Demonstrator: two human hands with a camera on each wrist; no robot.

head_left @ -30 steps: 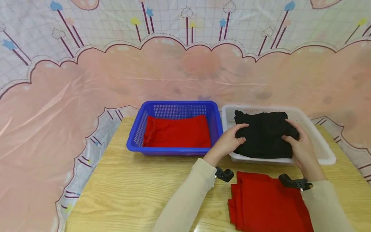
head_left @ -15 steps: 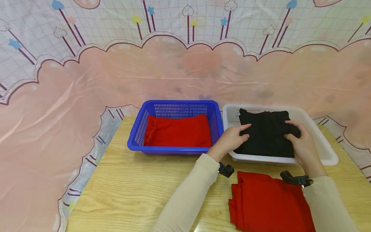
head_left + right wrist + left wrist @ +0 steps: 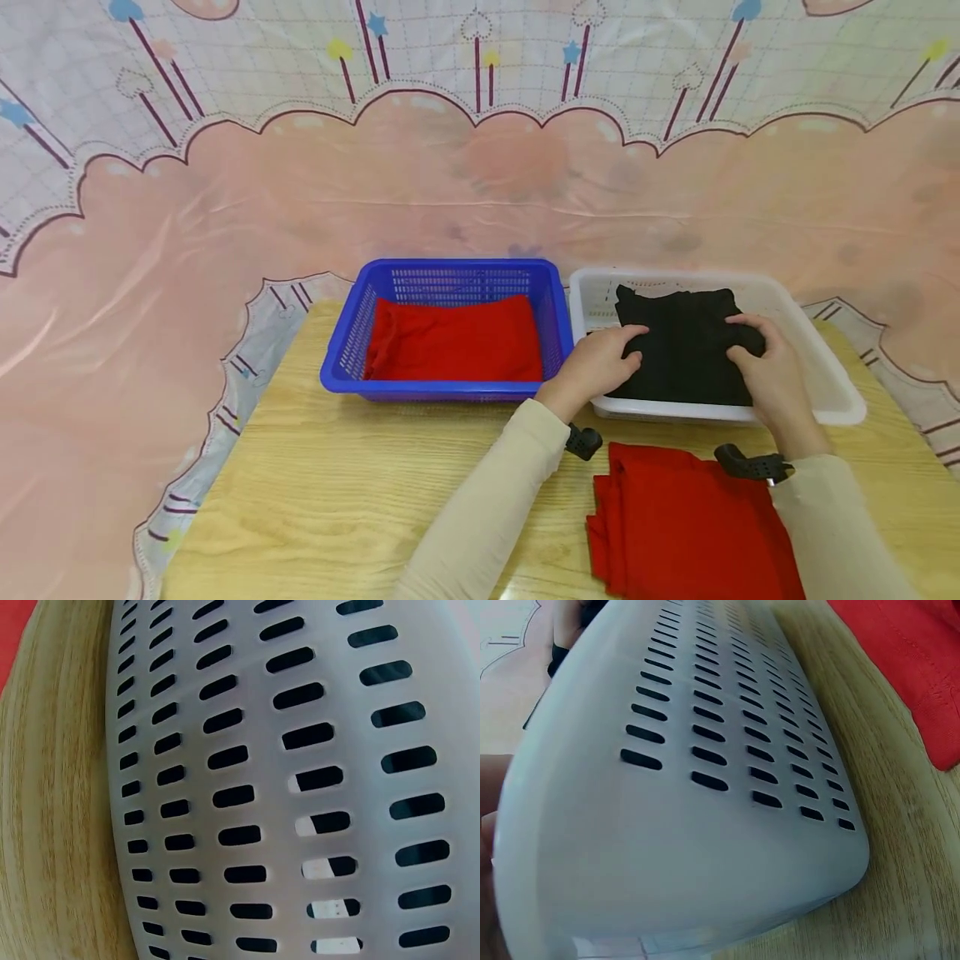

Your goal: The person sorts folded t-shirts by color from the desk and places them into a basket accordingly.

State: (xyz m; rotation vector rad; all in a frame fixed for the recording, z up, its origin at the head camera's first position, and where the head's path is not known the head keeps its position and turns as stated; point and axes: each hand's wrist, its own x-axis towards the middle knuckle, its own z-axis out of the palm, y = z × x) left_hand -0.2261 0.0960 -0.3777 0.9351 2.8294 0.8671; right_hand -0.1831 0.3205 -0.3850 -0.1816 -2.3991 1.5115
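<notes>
A folded black cloth [image 3: 686, 358] lies in the white plastic basket [image 3: 842, 392] at the right, behind its front rim. My left hand [image 3: 588, 367] holds the cloth's left side, thumb and index finger over the fabric. On the opposite side my right hand [image 3: 780, 379] pinches a bunched edge between thumb and index finger. The other fingers of both hands are mostly hidden. The slotted outer wall of the white basket [image 3: 667, 847] fills the left wrist view, with a bit of hand at the left edge. Only the basket's slotted side [image 3: 360, 795] and the table show in the right wrist view.
Left of the white basket stands a blue basket [image 3: 442, 387] with a folded red cloth [image 3: 457, 342] inside. A stack of folded red cloth [image 3: 697, 525] lies on the wooden table [image 3: 337, 492] in front, partly under the right forearm. A patterned curtain [image 3: 480, 200] hangs behind.
The black cloth has come down into the white basket; its lower edge overlapped the front rim before and now sits behind it. The left hand has shifted slightly inward over the cloth.
</notes>
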